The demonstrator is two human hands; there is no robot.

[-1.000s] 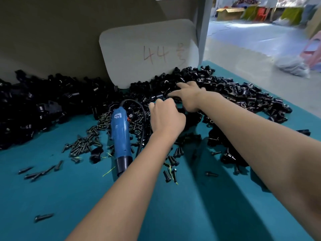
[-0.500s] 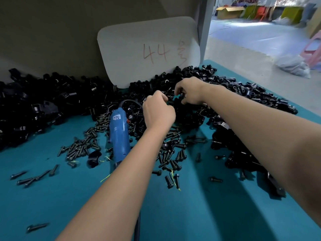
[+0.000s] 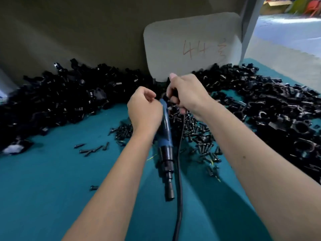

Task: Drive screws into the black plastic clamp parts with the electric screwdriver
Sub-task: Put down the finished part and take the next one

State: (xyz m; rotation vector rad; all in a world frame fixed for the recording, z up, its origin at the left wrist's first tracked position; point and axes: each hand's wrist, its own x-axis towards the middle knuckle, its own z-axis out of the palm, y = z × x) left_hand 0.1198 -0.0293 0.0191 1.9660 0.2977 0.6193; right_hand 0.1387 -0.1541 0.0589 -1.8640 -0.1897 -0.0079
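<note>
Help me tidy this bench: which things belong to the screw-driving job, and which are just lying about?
Job: electric screwdriver, its cable, loose screws, black clamp parts.
Lying about: board marked 44, white scrap.

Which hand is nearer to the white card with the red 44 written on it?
Right. The right hand is just below the white card, its raised thumb at the card's lower edge. The left hand is lower and further left, beside the blue electric screwdriver.

Both forearms reach forward, left hand (image 3: 145, 108) and right hand (image 3: 188, 93) close together, fingers curled.
</note>
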